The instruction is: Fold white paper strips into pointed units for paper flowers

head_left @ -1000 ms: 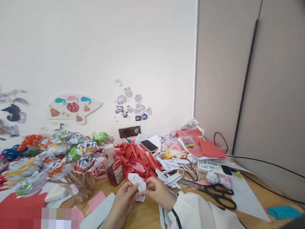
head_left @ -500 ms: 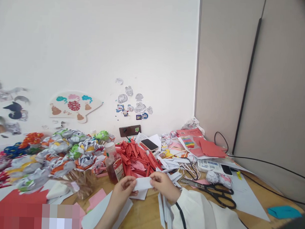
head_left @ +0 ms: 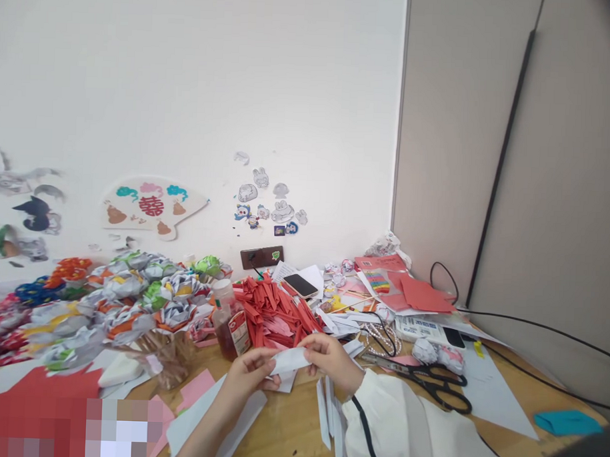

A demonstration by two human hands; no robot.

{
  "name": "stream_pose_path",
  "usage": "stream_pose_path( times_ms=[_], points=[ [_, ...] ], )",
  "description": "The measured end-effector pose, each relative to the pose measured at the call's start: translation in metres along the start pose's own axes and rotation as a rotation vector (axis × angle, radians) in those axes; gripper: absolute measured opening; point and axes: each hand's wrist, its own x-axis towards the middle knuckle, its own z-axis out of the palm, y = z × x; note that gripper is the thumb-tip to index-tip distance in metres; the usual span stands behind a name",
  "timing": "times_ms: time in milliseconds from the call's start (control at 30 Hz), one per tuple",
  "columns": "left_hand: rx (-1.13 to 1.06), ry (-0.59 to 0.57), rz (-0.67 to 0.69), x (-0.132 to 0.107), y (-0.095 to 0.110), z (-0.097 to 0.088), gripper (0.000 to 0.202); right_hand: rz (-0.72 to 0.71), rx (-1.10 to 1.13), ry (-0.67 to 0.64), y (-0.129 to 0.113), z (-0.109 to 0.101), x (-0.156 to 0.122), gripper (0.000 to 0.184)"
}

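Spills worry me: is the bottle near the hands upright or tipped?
Upright: the bottle stands on the table beyond the left hand, its pale top uppermost.

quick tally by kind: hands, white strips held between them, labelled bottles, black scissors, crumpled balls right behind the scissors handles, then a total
hands: 2, left hand and right hand
strip: 1
bottle: 1
scissors: 1
balls: 2, white ball and pinkish ball
total: 7

wall fan cutout: red 囍 | bottle label: illegible
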Motion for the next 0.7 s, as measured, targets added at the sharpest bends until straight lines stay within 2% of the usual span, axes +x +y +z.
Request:
stream_pose_path(
  times_ms=[233, 400, 533, 700],
  points=[
    [-0.001, 0.068, -0.026, 0.001, -0.002, -0.002, 0.025, -0.072, -0.044, 0.03, -0.001, 0.001, 0.0, 0.023],
    [-0.001, 0.085, -0.034, 0.0, -0.003, 0.002, 0.029, -0.162, -0.279, 0.034, -0.003, 0.002, -0.003, 0.015],
    [0.062, 0.108, -0.018, 0.003, -0.009, 0.004, 0.031, -0.234, -0.457, 0.015, -0.008, 0.003, -0.006, 0.018],
    [0.192, 0.118, 0.074, 0.007, -0.013, 0.004, 0.027, -0.139, -0.388, -0.037, -0.012, 0.003, -0.008, 0.023]
  ],
)
